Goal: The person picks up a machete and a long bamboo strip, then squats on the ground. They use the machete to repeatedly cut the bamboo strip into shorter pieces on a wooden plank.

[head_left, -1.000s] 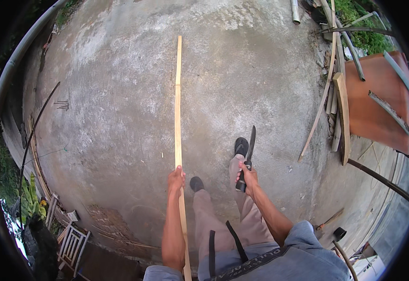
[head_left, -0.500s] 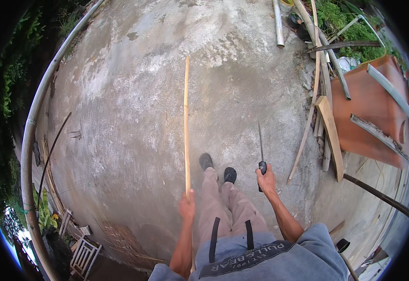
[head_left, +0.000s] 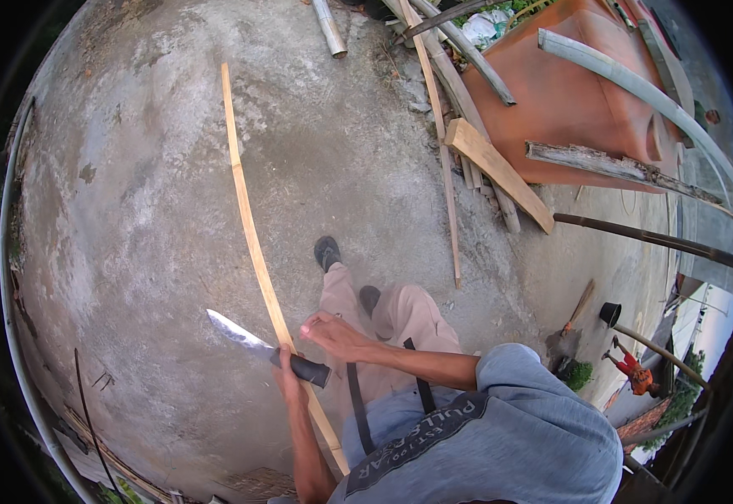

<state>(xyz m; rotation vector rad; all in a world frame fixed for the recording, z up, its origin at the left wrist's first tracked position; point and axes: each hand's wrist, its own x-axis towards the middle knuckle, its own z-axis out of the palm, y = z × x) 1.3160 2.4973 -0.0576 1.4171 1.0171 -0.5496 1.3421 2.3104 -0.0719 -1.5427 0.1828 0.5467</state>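
On the wide grey concrete floor (head_left: 131,210) a person stands and looks down at their own legs and dark shoes (head_left: 328,251). To the upper right sits a big orange tank (head_left: 576,101), with grey poles (head_left: 459,67) and a short flat wooden plank (head_left: 501,172) leaning and lying by it. A thin stick (head_left: 442,160) lies on the floor just beside the plank. A long, thin bamboo strip (head_left: 249,227) runs from the top of the floor down to the person, bending a little on the way. The left hand (head_left: 289,382) is closed around the low part of this strip, and the knife's black handle (head_left: 307,370) lies across the same hand. I cannot tell if the left fingers grip the handle too. The knife (head_left: 253,343) lies sideways, with its shiny blade (head_left: 236,331) pointing left, and it crosses the strip. The right hand (head_left: 333,334) is just beside the left one, right above the handle, with bent fingers. I cannot tell if it touches the handle or the strip.
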